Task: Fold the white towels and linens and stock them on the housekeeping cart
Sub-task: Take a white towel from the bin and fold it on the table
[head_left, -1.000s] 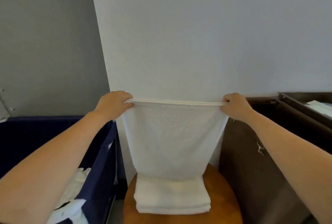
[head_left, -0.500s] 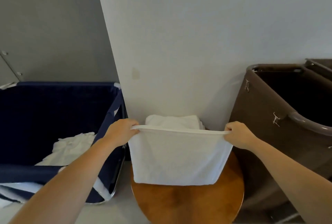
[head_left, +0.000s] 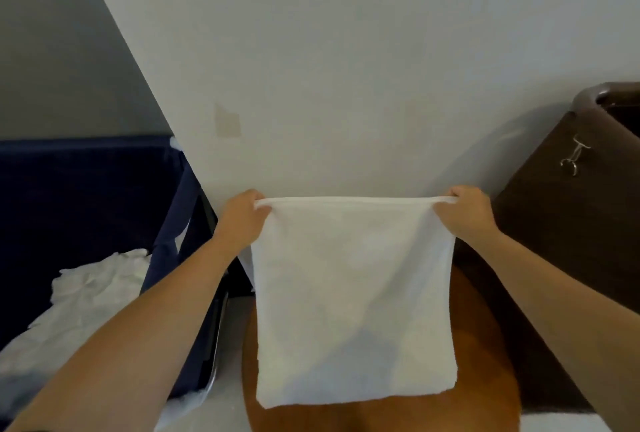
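Now the white towel (head_left: 353,300) hangs stretched between both hands above the round wooden table (head_left: 485,379): the left hand (head_left: 242,215) pinches its top left corner, the right hand (head_left: 464,211) pinches its top right corner, well apart.

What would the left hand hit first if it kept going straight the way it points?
Probably the pale wall just beyond it. The left hand, pinching a top corner of the white towel, points forward at it with nothing visible between, though depth is unclear.
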Demonstrator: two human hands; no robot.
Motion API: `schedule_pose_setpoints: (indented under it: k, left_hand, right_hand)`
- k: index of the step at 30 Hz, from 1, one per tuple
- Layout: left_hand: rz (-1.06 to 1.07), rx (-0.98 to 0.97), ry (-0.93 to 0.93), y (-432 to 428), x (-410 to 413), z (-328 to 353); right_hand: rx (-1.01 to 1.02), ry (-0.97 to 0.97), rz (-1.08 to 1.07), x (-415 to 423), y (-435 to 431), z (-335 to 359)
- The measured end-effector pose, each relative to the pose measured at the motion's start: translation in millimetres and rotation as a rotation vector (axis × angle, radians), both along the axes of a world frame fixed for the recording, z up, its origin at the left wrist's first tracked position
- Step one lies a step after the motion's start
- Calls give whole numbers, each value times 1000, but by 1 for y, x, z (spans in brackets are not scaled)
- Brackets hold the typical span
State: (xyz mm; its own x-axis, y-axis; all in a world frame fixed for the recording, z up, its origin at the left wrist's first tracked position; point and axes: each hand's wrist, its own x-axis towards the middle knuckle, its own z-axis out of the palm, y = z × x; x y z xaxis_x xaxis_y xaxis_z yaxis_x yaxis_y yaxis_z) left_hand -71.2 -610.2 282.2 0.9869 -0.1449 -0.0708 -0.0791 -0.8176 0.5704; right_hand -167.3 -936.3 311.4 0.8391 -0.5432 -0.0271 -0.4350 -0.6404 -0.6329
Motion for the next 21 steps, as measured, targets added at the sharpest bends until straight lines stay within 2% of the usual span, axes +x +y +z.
schedule_pose_setpoints:
  k: [8,10,12,14,18,19,21]
  left_hand:
    - [46,-32,150,-33,89,-92]
    - [80,-107,187,-38,92,-117]
    - [139,-279,278,-38,87,-141]
    - [235,-411,386,-31,77,-164]
    - [472,-534,669,-17,52,-185]
    - [490,-586,682,-19,46,-185]
    - [447,-618,563,-26,42,-183]
  right_hand:
    - [69,105,-105,81,0,-95]
    - [89,158,-28,83,3,-120]
    - [103,225,46,80,14,-146]
    - [96,291,105,70,28,-168]
    - [76,388,277,45,64,-190]
    - [68,399,334,41,73,-192]
    - [62,413,427,38,91,-194]
